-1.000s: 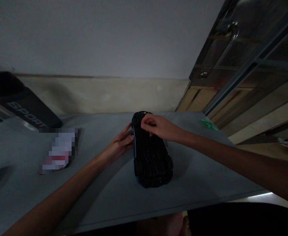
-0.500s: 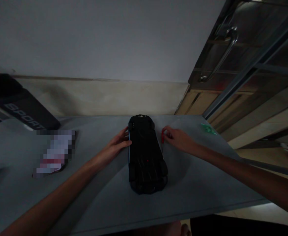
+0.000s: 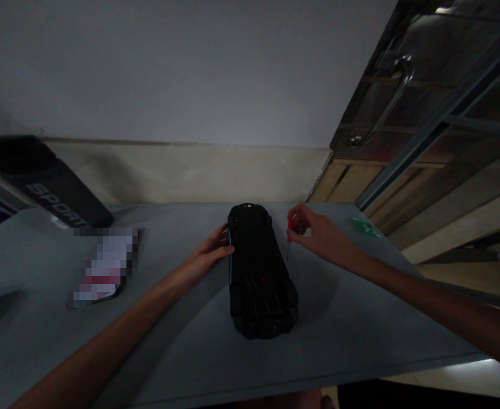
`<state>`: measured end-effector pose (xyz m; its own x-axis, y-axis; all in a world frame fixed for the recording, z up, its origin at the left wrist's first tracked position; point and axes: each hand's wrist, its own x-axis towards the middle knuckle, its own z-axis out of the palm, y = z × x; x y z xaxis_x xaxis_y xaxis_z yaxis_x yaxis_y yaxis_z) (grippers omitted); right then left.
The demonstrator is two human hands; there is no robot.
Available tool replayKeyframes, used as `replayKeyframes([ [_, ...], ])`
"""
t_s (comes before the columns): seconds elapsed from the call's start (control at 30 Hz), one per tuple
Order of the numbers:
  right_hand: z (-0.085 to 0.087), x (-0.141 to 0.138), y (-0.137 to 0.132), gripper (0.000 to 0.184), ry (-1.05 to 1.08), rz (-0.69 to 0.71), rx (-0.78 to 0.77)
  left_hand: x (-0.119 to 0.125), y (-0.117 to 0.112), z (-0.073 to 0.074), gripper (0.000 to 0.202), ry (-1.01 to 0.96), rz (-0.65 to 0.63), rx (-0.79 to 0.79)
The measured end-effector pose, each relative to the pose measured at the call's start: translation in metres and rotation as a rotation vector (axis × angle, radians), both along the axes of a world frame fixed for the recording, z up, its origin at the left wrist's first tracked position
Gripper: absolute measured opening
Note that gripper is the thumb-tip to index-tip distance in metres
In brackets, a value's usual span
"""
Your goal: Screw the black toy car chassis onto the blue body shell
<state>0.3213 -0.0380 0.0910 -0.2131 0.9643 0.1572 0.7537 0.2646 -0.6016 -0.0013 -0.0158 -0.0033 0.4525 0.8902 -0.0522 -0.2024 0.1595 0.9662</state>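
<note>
A toy car lies upside down on the grey table, its black underside facing up and a small red dot showing near the wide end. My left hand grips the car's left side, thumb on the edge and the fingertips partly hidden beyond it. To the right of the car, my right hand pinches the red handle of a small screwdriver. Its thin shaft points down beside the car's right side, apart from the underside as far as I can see.
On the left, a dark case marked SPORT leans over the table, near a blurred-out paper. A green plastic piece lies at the right edge. A wall closes the back; a door handle is at upper right.
My right hand has lifted the screwdriver slightly, and its shaft now shows. My left hand stays on the toy car. The whole view has shifted a little.
</note>
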Motion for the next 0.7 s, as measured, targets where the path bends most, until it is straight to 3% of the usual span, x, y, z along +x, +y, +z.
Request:
replayKeyframes([
  [0.1,0.021,0.001,-0.012,0.024,0.086,0.010,0.278,0.000,0.001,-0.001,0.089,0.040,-0.006,0.009],
  [0.17,0.032,-0.004,-0.021,0.024,0.098,0.034,0.339,0.000,0.001,-0.001,0.090,0.045,-0.011,0.006],
  [0.43,0.041,-0.019,-0.033,0.018,-0.015,0.119,0.370,0.001,0.003,-0.001,0.080,0.002,-0.014,0.028],
  [0.7,0.042,-0.020,-0.027,0.016,-0.049,0.156,0.367,0.002,0.003,0.000,0.089,0.025,-0.005,-0.010],
])
